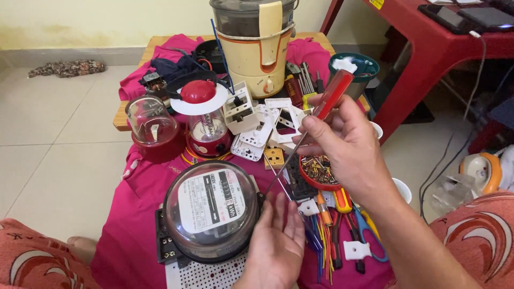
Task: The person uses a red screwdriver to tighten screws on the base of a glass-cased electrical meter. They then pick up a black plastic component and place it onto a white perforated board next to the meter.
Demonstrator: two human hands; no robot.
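Two bare hands at work over a cluttered pink cloth (134,235). Right hand (350,147), fingers pinched narrow, gripping a red-handled screwdriver (333,95), handle angled up and far, thin shaft sloping down and left toward the right rim of a round electricity meter (210,210). Left hand (276,243) half open, fingers loosely curled, resting against the meter's near right edge, holding nothing. Meter under a clear dome, set on a black base at the near centre of the cloth, part of it over a white perforated board (206,275).

Just right of the left hand, a heap of pliers and cutters (342,225) with red, orange and blue grips, plus loose coloured wires. Beneath the right hand, a red bowl of small parts (318,171). Farther off, white switch plates (267,126), a small red blender base with a red-knobbed lid (206,126) and a clear dome jar (151,126) to its left. At the far edge, a cream juicer (257,45); to the right, a red plastic table (428,48).
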